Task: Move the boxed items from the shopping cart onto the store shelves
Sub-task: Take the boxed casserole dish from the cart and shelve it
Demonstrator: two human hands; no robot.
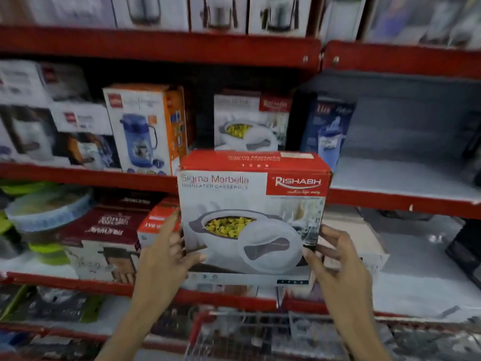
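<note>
Casserole box (pixel 253 217) held up in front of red shelves (pixel 161 45), above cart (pixel 260 332). Left hand (pixel 166 252) clamps box's lower left edge, thumb on front, fingers hidden behind. Right hand (pixel 335 259) clamps lower right edge, fingers curled round side. Cart cut off at bottom edge, contents blurred, unreadable. Matching box (pixel 250 121) on shelf behind, bottom part hidden by held box. Jug box (pixel 145 128) left of it. Top-shelf boxes cropped, blurred.

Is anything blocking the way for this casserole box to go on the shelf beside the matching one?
Nothing visible blocks it. The casserole box, held in both hands, faces the matching box, with a gap on the shelf left of it.
</note>
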